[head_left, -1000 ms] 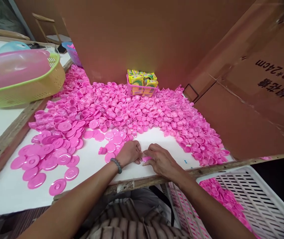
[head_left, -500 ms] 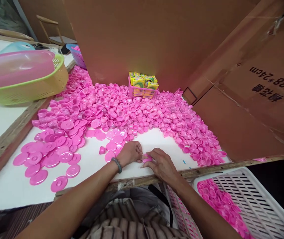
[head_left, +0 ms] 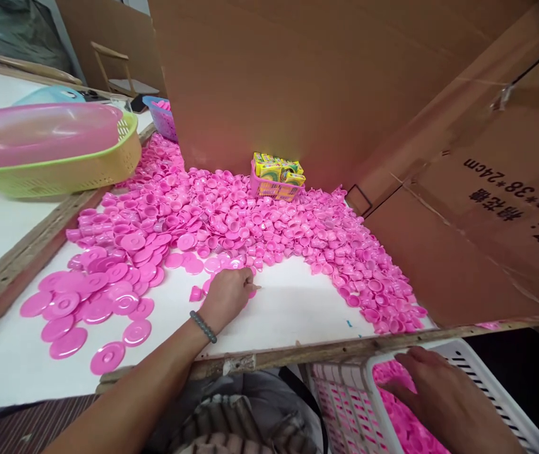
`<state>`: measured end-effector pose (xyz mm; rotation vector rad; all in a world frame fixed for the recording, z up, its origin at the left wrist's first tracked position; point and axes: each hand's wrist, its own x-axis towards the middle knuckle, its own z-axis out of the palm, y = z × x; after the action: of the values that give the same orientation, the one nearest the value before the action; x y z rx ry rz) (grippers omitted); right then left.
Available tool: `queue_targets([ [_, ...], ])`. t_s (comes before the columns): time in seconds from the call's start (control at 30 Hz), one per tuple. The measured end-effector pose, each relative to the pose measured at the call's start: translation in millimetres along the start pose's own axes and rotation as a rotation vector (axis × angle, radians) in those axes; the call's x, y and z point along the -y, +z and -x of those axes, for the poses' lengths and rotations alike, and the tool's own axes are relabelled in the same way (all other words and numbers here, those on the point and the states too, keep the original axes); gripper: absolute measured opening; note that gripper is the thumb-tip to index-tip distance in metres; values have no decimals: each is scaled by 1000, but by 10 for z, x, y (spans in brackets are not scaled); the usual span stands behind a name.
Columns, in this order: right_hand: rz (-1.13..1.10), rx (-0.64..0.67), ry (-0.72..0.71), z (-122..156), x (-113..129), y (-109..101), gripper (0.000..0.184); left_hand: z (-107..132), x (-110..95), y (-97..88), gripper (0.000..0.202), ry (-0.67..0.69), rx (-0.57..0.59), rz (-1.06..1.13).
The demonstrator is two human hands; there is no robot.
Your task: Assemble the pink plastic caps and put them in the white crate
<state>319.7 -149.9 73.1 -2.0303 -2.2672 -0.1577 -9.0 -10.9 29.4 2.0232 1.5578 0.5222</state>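
My left hand [head_left: 227,292], with a bead bracelet at the wrist, is low over the white tabletop, its fingers curled and closed. A sliver of a pink saucer [head_left: 252,294] shows at its fingertips; the hand hides the rest. Beneath and behind the hand lie several pink plastic saucers [head_left: 212,265], and a small pink toy cup [head_left: 196,294] lies to its left. My right hand [head_left: 439,391] hangs over the white slatted basket [head_left: 345,391] below the table edge, thumb and fingers apart, nothing seen in it. Pink pieces [head_left: 396,378] fill that basket.
A large heap of pink toy cups [head_left: 231,214] curves along the cardboard walls [head_left: 269,82]. On it stands a pink basket [head_left: 276,189] of yellow boxes [head_left: 273,167]. Loose saucers [head_left: 108,302] spread at left. A green basin [head_left: 84,173] sits past a wooden rail [head_left: 37,239].
My right hand has left the small pink piece at the tabletop and moved right and down over the white basket, opening. My left hand has shifted slightly left, over the saucers.
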Motion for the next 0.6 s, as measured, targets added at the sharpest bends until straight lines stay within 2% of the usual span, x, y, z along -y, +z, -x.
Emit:
queue_targets([
  [0.07, 48, 57, -26, 18, -51, -3, 22, 20, -28, 53, 17, 12, 33, -108],
  [0.13, 14, 77, -42, -95, 77, 35, 21, 44, -79, 135, 15, 16, 60, -190],
  [0.2, -87, 43, -42, -303, 280, 97, 21, 63, -133, 207, 14, 50, 102, -221],
  [0.3, -214, -42, -10, -688, 499, 213, 22, 75, -184, 252, 14, 185, 162, -157],
  [0.37, -235, -100, 19, -940, 534, 303, 23, 77, -188, 247, 15, 229, 136, -119],
  [0.5, -160, -130, 27, -1353, 496, 526, 20, 70, -157, 257, 17, 172, 4, -203],
  [0.6, -108, -96, 54, -1539, 518, 708, 18, 56, -157, 311, 18, 202, 52, -192],
])
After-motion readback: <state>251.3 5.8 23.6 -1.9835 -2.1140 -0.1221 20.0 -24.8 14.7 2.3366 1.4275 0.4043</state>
